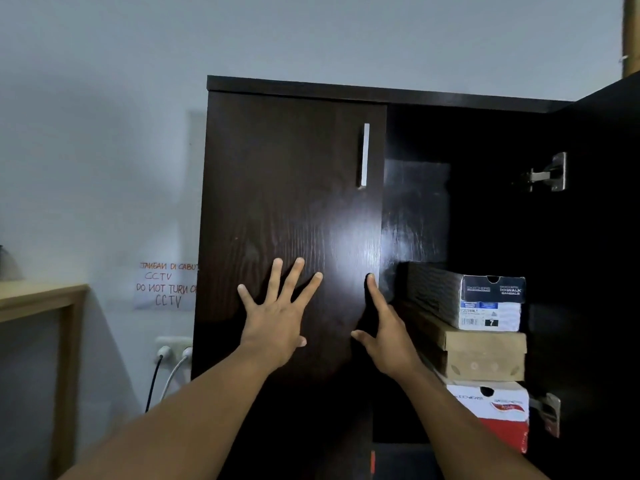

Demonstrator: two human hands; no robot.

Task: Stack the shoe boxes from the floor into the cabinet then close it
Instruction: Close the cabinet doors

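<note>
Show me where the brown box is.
Head view, right side: the brown box sits in the cabinet between the dark box above and red-white box below.

We see a dim, soft-focus view; glare streaks the left cabinet door [294, 209], the cabinet interior [485, 209] lies in shadow.

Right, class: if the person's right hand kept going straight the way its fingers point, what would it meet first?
Probably the closed left door: the right hand points up along that door's free edge and seems to touch it. Sliding on, it would reach the silver handle. Depth is unclear.
</note>
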